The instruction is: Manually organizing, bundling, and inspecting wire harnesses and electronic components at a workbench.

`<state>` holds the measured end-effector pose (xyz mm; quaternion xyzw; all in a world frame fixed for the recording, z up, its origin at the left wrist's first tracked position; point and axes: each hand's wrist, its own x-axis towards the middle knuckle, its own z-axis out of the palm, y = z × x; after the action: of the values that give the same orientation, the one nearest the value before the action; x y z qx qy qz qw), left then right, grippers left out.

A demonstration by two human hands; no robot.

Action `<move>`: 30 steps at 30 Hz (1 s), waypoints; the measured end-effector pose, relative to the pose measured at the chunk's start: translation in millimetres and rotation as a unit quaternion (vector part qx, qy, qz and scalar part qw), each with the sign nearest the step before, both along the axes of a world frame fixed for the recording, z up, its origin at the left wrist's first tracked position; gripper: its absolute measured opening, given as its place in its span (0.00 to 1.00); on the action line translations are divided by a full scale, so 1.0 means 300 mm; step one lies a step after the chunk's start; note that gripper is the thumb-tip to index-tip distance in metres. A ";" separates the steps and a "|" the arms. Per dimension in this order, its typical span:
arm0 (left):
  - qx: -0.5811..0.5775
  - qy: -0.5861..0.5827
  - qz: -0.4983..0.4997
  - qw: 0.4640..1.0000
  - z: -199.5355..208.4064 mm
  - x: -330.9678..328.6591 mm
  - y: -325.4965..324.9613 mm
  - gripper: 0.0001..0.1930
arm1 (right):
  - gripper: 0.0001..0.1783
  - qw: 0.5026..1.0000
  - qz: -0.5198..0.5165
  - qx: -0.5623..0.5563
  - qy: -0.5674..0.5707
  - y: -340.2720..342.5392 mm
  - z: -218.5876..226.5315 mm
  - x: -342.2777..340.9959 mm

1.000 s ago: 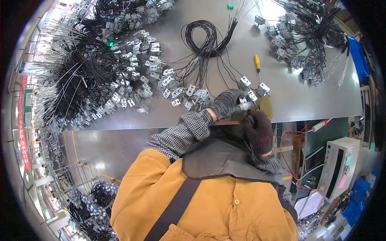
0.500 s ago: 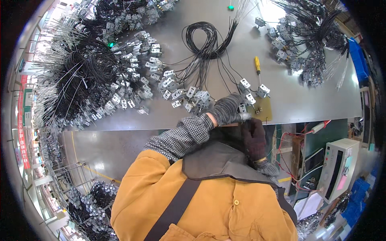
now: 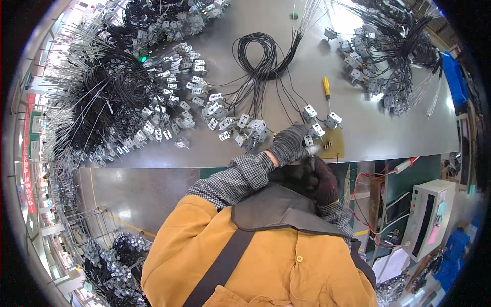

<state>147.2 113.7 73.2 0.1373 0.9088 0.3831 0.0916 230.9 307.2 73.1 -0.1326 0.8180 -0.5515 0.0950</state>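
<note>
My left hand (image 3: 289,145), in a grey striped glove, is closed at the table's near edge, with a small grey metal switch-like box (image 3: 308,139) between its thumb and fingers. Just to the right and nearer to me is my right hand (image 3: 324,183), in a dark maroon glove with its fingers curled; what they grip is hidden. Similar wired boxes (image 3: 317,130) lie beside my left fingertips. A yellowish board (image 3: 335,145) with small brass-coloured pieces (image 3: 327,146) sits right of them. Beyond lies a yellow-handled screwdriver (image 3: 326,87).
A looped bundle of black wires (image 3: 255,56) ends in several grey boxes (image 3: 250,130). Large heaps of wired boxes cover the table's left (image 3: 102,97) and far right (image 3: 381,61). A white instrument case (image 3: 428,217) with red leads stands below the right edge.
My right hand has dropped slightly toward me, its fingers still curled. My left hand stays on the box. The small green light at the table's far side has dimmed.
</note>
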 end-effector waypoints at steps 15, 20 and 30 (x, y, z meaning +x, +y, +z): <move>0.165 -0.055 0.022 0.985 0.045 -0.004 0.028 0.25 | 0.19 0.996 -0.050 0.068 0.011 -0.005 0.052 -0.022; -0.235 0.083 -0.115 0.961 0.250 -0.010 -0.089 0.30 | 0.16 0.940 -0.154 -0.252 -0.171 -0.004 -0.149 0.027; -0.362 0.106 -0.118 0.919 0.129 0.011 -0.152 0.11 | 0.26 0.866 -0.051 -0.384 -0.316 0.014 0.004 -0.138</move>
<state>150.5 68.0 111.9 0.2407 0.9671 -0.0021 0.0822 189.4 311.3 74.3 0.0653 0.4735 -0.8385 0.2617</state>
